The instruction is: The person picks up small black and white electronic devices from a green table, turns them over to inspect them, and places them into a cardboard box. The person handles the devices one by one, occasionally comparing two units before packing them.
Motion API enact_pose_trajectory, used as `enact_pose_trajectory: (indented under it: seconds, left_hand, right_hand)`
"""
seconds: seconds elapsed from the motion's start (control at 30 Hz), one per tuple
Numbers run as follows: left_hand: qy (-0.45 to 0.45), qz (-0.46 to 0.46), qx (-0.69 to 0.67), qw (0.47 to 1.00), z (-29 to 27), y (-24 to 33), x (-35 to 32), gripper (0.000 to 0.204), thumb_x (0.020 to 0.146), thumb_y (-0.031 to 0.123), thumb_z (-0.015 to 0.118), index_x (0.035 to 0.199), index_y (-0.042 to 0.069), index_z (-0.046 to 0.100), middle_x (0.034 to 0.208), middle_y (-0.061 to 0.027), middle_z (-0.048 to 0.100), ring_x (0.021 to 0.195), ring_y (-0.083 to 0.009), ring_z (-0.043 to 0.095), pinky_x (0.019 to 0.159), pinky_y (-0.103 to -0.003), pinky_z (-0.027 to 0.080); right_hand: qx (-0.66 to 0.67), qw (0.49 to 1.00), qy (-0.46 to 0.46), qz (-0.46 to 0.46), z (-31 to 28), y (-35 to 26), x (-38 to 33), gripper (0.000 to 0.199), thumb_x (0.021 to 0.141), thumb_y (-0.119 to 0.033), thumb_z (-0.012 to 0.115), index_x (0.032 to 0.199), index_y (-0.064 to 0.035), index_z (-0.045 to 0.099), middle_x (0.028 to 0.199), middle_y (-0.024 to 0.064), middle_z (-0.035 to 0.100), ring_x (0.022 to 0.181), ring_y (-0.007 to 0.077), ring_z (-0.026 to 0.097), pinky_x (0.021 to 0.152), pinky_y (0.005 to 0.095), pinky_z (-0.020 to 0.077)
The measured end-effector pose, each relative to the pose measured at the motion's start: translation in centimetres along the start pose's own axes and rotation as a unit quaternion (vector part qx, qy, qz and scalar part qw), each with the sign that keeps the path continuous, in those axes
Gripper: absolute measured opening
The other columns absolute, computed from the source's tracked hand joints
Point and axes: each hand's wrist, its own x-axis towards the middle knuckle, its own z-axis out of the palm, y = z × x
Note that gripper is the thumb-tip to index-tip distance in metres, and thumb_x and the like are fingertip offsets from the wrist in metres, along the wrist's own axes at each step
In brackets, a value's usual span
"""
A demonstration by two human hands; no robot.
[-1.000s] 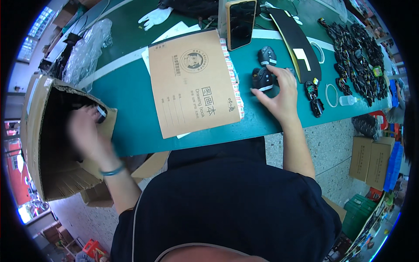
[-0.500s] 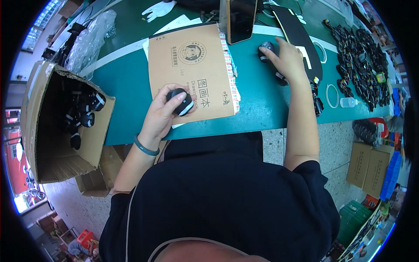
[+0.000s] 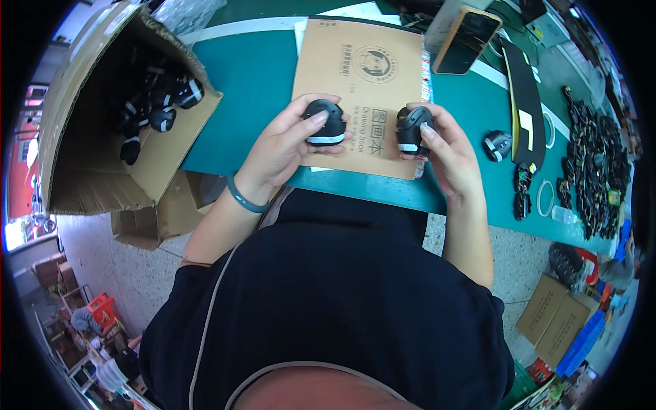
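Over a tan drawing book (image 3: 328, 65), I hold two small black rounded casings, each with a white band. My left hand (image 3: 287, 137) has its thumb and fingers closed round the left casing (image 3: 326, 121). The right casing (image 3: 410, 128) is gripped between the thumb and fingers of my right hand (image 3: 447, 147). The two casings are apart and face up, above the book's near half. A similar black casing (image 3: 497, 145) lies on the green tabletop to the right of my right hand. What the casings belong to, I cannot tell.
An open cardboard box (image 3: 75, 174) at the left holds several similar black casings (image 3: 162, 119). A phone (image 3: 468, 41) stands upright behind the book. At the right lie a black curved strip (image 3: 525, 102), a heap of black cabled parts (image 3: 594, 164) and a small clear bottle (image 3: 564, 215).
My right hand has come back from the right side of the table to the book with a casing in it. My left hand still holds its casing. The whole view has shifted.
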Motion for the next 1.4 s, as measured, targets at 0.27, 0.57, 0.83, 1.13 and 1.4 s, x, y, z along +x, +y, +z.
enact_pose_trajectory:
  seconds: [0.27, 0.57, 0.83, 1.13, 1.4]
  left_hand:
    - [-0.005, 0.043, 0.109, 0.993, -0.5, 0.2, -1.5, 0.031, 0.096, 0.013, 0.050, 0.124, 0.001, 0.046, 0.115, -0.0167, 0.059, 0.103, -0.0232, 0.064, 0.085, -0.032, 0.055]
    - [-0.060, 0.154, 0.239, 0.957, -1.1, 0.0, -1.9, 0.032, 0.094, 0.004, 0.049, 0.125, 0.001, 0.045, 0.121, -0.0148, 0.056, 0.110, -0.0222, 0.060, 0.095, -0.034, 0.049]
    - [0.015, 0.202, 0.225, 0.953, -1.1, -0.4, -2.1, 0.029, 0.093, 0.007, 0.054, 0.121, 0.001, 0.051, 0.118, -0.0092, 0.054, 0.112, -0.0145, 0.051, 0.098, -0.030, 0.042]
    - [0.073, 0.181, 0.117, 0.974, -2.7, -0.1, -3.5, 0.031, 0.094, 0.008, 0.053, 0.124, 0.002, 0.048, 0.112, -0.0060, 0.056, 0.106, -0.0108, 0.054, 0.093, -0.027, 0.045]
    - [0.036, 0.222, 0.153, 0.962, -3.5, 0.0, -3.8, 0.041, 0.092, 0.006, 0.056, 0.130, 0.002, 0.041, 0.119, -0.0081, 0.052, 0.111, -0.0118, 0.052, 0.096, -0.029, 0.043]
  right_hand:
    - [-0.004, 0.997, -0.038, -0.067, 1.5, 2.5, 0.2, 0.032, 0.083, 0.002, 0.066, 0.113, -0.0003, 0.058, 0.109, 0.0061, 0.059, 0.102, 0.0141, 0.059, 0.091, 0.0284, 0.0484]
    - [-0.032, 0.989, -0.079, -0.123, 2.0, 3.2, 0.1, 0.037, 0.076, 0.011, 0.067, 0.110, -0.0010, 0.059, 0.116, 0.0081, 0.053, 0.106, 0.0169, 0.058, 0.095, 0.0297, 0.0481]
    - [-0.062, 0.990, -0.074, -0.100, 4.1, 2.7, -0.3, 0.042, 0.073, 0.009, 0.070, 0.112, -0.0009, 0.059, 0.121, 0.0114, 0.054, 0.112, 0.0206, 0.056, 0.098, 0.0324, 0.0443]
    - [-0.079, 0.987, -0.097, -0.104, 7.0, 3.6, 1.9, 0.038, 0.076, 0.006, 0.069, 0.111, -0.0012, 0.058, 0.120, 0.0140, 0.055, 0.112, 0.0214, 0.055, 0.099, 0.0333, 0.0434]
    - [-0.082, 0.991, -0.068, -0.081, 7.2, 4.4, 2.0, 0.040, 0.076, 0.003, 0.071, 0.112, -0.0015, 0.057, 0.121, 0.0131, 0.052, 0.115, 0.0218, 0.053, 0.098, 0.0334, 0.0433]
